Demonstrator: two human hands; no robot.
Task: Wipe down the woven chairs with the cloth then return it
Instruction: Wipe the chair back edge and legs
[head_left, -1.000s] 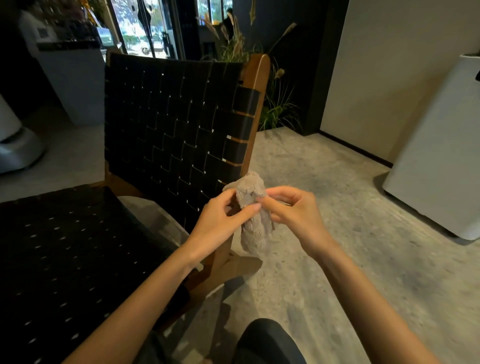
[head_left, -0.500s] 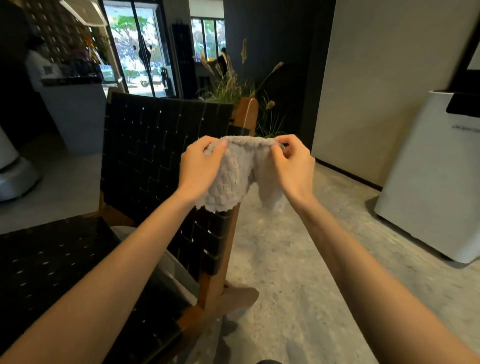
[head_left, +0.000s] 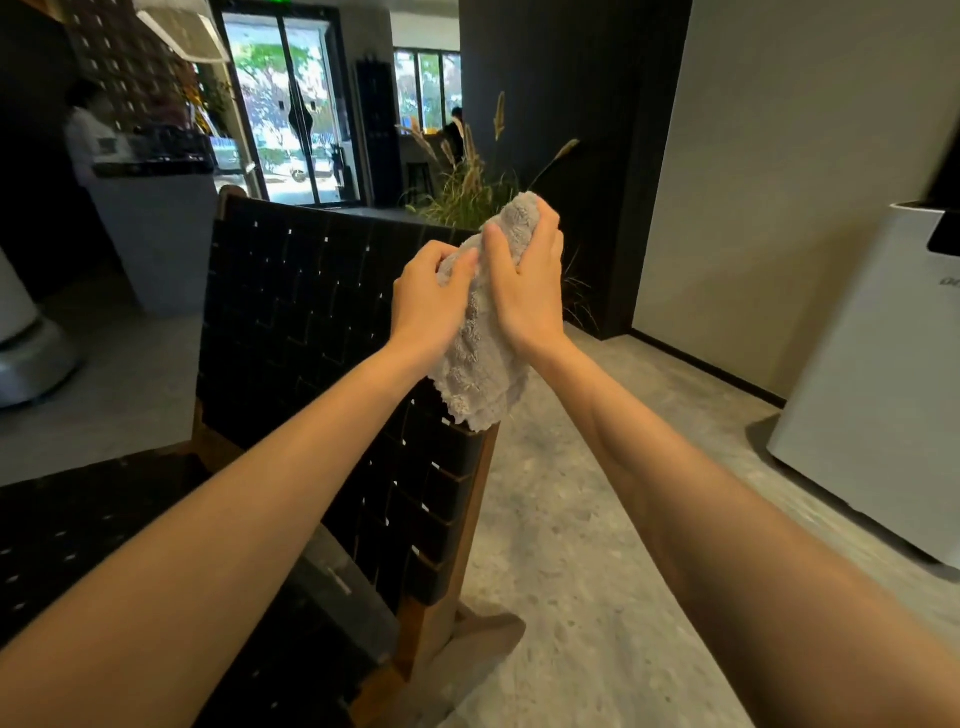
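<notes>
- One grey, fluffy cloth (head_left: 480, 358) is held bunched in the air just above the near top corner of the woven chair's backrest (head_left: 311, 322). Its long axis runs up and down, and its frilled lower edge hangs at that corner — whether it touches cannot be told.
- The cloth's upper end is gripped by the right hand (head_left: 527, 291), with the fingers curled round the bundle and the thumb laid across its front.
- The cloth's left side is pinched by the left hand (head_left: 428, 301), its fingers bent in against the fabric, so the cloth is kept between the two palms.
- The backrest's woven face lies to the left of and below the cloth. The left hand is judged the nearer to it, while the right hand is set on the side away from the backrest.
- The step in hand is judged to be bunching the cloth into a pad — the coming move would carry it down and leftward onto the weave.
- A woven seat (head_left: 78, 530) is seen low to the backrest's left, a grassy plant (head_left: 467, 192) behind the backrest, and a white cabinet (head_left: 883, 389) well apart to its right.
</notes>
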